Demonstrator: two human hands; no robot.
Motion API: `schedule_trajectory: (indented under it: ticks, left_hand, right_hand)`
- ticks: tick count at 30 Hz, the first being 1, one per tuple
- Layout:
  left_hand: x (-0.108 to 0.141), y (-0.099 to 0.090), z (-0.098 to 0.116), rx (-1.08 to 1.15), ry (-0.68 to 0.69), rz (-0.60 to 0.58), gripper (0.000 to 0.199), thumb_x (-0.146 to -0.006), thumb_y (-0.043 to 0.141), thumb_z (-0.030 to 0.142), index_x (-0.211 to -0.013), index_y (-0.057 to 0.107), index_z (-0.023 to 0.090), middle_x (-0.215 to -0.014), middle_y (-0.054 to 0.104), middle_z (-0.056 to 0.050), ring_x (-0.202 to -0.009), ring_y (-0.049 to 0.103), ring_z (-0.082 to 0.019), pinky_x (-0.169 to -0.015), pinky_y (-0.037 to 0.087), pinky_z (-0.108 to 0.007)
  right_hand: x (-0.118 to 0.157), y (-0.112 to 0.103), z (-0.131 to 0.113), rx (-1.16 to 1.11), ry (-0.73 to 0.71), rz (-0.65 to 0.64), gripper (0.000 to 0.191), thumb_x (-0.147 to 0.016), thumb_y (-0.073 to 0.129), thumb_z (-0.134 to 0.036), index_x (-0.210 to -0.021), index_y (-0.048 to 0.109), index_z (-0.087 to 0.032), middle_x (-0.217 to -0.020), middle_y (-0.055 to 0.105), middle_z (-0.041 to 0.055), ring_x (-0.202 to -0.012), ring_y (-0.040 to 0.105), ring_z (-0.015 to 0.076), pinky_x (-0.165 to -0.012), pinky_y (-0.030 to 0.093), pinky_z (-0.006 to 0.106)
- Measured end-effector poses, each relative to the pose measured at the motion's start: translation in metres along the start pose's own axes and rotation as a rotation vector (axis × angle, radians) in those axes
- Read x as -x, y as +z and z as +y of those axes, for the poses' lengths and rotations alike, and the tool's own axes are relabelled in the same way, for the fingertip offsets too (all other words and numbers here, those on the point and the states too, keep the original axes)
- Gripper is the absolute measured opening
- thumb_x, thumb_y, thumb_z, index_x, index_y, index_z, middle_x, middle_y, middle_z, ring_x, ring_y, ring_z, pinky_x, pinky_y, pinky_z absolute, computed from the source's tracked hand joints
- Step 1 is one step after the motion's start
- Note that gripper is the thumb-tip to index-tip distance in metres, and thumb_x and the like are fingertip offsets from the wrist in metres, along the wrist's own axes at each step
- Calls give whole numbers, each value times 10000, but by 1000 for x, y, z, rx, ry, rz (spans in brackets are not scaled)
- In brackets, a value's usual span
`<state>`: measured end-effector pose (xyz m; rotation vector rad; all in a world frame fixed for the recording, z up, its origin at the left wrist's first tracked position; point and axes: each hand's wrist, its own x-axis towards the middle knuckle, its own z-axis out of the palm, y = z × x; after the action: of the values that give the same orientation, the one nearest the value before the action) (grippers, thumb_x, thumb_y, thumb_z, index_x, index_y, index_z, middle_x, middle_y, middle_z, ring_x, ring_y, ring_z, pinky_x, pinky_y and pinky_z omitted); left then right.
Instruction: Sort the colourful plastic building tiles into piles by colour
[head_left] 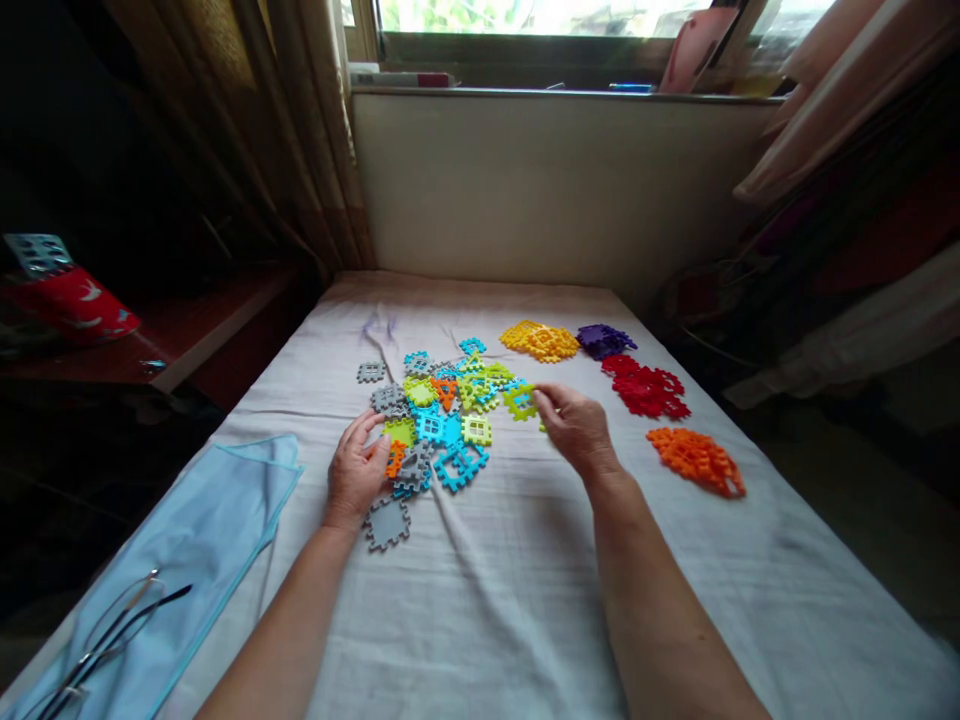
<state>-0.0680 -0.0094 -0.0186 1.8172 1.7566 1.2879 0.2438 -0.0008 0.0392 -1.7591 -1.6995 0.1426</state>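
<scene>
A mixed heap of flat plastic interlocking tiles in blue, grey, lime green and orange lies mid-bed. My right hand [574, 428] pinches a lime green tile [517, 402] by its right edge, at the right side of the heap. My left hand [358, 470] rests at the heap's left side, thumb and fingers apart. Close to its fingertips are a grey tile [388, 401], a green tile [400, 431] and an orange tile [394, 459]. Below them a square grey tile [388, 525] lies apart on the sheet. A blue tile [460, 466] sits at the heap's near edge.
Sorted piles stand along the right: yellow tiles [538, 341], purple tiles [606, 341], red tiles [646, 387] and orange tiles [697, 462]. Eyeglasses [97, 650] lie on a light blue cloth [217, 520] at left. A wall and window sill [540, 92] bound the far side.
</scene>
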Motion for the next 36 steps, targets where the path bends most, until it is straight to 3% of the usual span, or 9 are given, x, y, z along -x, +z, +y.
schedule_trajectory:
  ticks: [4,7,10,17,22,25,29,33,36]
  left_hand:
    - [4,0,0,2,11,-50,373,-828,535,362,-1144,647,197,-1322,600,-109,-1231,573,-240,-952,561,-388]
    - [3,0,0,-81,74,-48,345,-836,500,318,-1131,650,221,-1285,631,-79,-1216,582,-227,-1042,498,-403]
    - [1,0,-1,-169,119,-25,353,-842,462,290,-1137,646,233,-1267,645,-65,-1209,584,-226,-1099,438,-407]
    - [2,-3,-2,-381,88,-26,389,-872,416,378,-1122,655,200,-1162,704,-114,-1097,635,-299,-1024,427,-503]
    - [2,-5,0,-389,110,-65,401,-887,377,414,-1072,667,208,-1095,731,-98,-1045,651,-280,-964,446,-449]
    - [1,-5,1,-371,123,-77,390,-879,390,413,-1060,673,216,-1074,737,-85,-1026,654,-271,-947,454,-429]
    - [1,-4,2,-336,145,-97,389,-875,394,408,-1049,680,209,-1061,737,-85,-1004,658,-267,-947,463,-429]
    - [0,-3,1,-301,151,-114,382,-870,412,409,-1048,684,208,-1063,737,-78,-995,661,-252,-951,477,-414]
    - [0,-3,0,-284,160,-124,366,-871,423,403,-1037,690,214,-1064,739,-68,-999,661,-242,-954,481,-401]
  right_hand:
    - [-4,-29,47,-70,299,133,383,-842,481,-392,-1039,729,-176,-812,746,73,-722,665,203,-696,495,303]
    - [-1,-39,69,2,404,132,392,-811,494,-389,-1019,740,-166,-814,745,87,-722,663,221,-705,492,330]
    - [1,-39,76,81,421,106,361,-799,502,-388,-965,757,-194,-832,750,83,-772,669,233,-722,486,335]
    - [1,-29,80,161,370,85,315,-806,508,-398,-906,770,-255,-810,760,44,-752,670,213,-669,475,296]
    - [1,-33,74,197,386,76,335,-829,497,-381,-960,767,-231,-905,763,72,-801,675,227,-705,488,310]
    - [-1,-33,62,171,330,96,332,-844,488,-359,-966,762,-217,-922,760,74,-809,674,218,-748,497,311]
    - [-2,-18,32,93,131,64,299,-868,486,-307,-970,751,-213,-967,753,75,-852,678,203,-805,501,302]
    - [6,12,-3,14,-120,-164,253,-899,502,-263,-1002,730,-229,-1028,731,60,-846,679,175,-807,513,287]
    - [14,34,-17,-24,-267,-272,241,-892,558,-256,-1078,707,-219,-1169,688,79,-1012,657,197,-908,504,320]
